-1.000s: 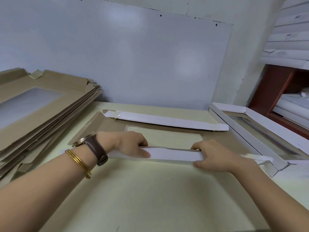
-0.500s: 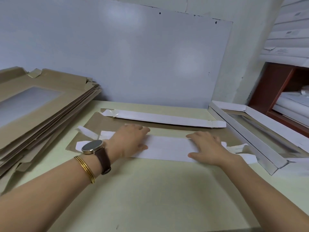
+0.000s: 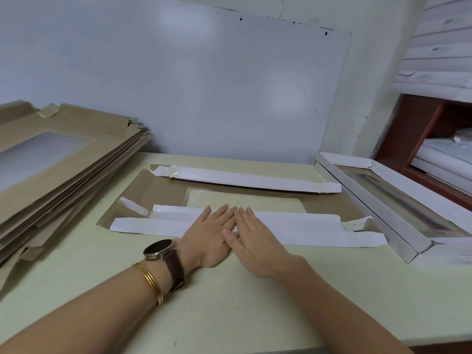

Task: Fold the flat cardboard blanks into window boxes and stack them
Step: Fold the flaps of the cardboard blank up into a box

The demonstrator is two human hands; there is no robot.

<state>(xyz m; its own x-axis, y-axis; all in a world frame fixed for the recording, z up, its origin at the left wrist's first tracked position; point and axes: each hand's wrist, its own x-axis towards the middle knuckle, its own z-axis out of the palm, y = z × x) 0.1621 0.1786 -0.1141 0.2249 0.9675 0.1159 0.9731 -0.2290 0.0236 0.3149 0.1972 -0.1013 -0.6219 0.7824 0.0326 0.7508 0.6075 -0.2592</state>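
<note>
While left hand (image 3: 212, 236) and right hand (image 3: 255, 241) press flat on blank (image 3: 158, 192), folded box (image 3: 419, 190) beside

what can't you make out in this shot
Head view only:
Middle of the near white flap: covered by the left hand and right hand.
The stack of flat blanks: cut off by the left edge, count unclear.
The folded window box: cut off by the right edge.
Print on the small tab: too small to read.

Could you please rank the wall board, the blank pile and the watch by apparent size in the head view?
1. wall board
2. blank pile, partly cut off at the left edge
3. watch
</note>
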